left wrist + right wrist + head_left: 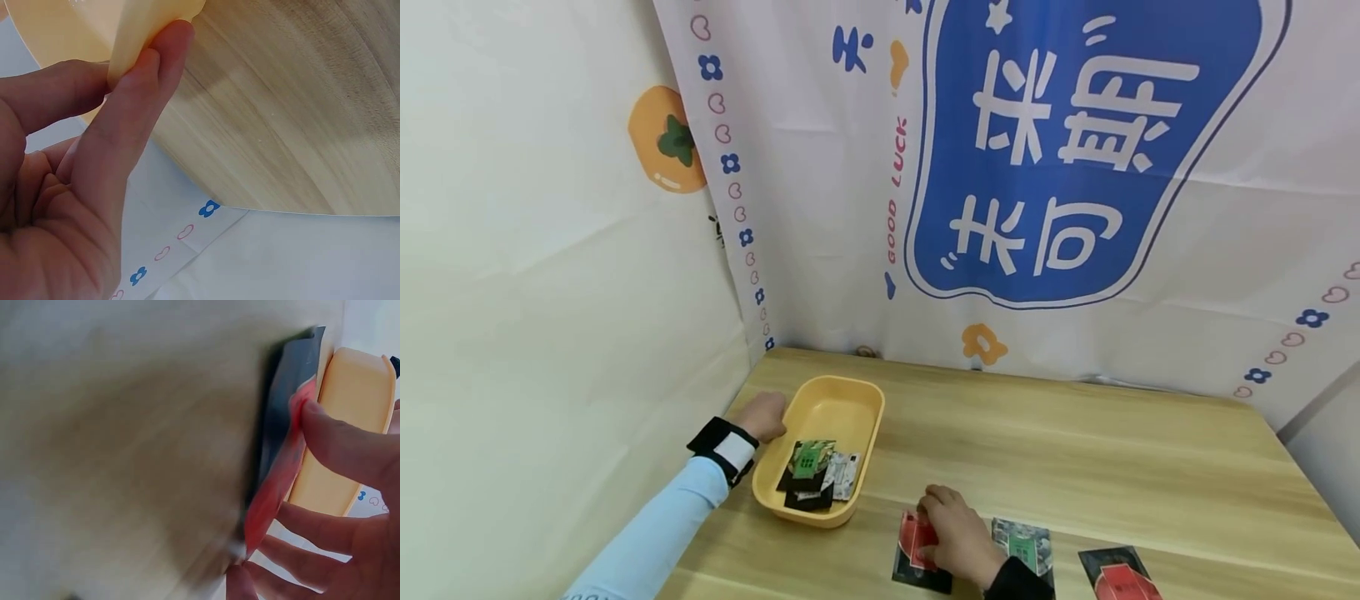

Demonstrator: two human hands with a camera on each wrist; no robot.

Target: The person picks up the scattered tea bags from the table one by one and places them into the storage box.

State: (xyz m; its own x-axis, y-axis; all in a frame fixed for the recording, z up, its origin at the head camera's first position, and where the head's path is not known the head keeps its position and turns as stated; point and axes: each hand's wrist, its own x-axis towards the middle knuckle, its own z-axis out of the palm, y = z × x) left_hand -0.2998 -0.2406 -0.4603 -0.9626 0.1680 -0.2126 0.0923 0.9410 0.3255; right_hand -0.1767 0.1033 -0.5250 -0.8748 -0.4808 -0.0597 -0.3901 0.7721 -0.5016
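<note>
Nearest, the right hand (958, 535) gripped a red-and-black packet (912, 548) just above or on the table (1037, 450); it seemed light, pliable and slick, best pinched by opposite edges. Beyond, at half past ten, the left hand (763, 415) pinched the yellow tray (842, 408) by its rim.

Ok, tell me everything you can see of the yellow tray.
The yellow tray is smooth and plastic-looking, longer than wide, with rounded corners and raised walls. It sits open side up on the wood-look table, left of centre in the head view. The left hand pinches its rim on the left side. Packets lie overlapping in its nearer half.
</note>
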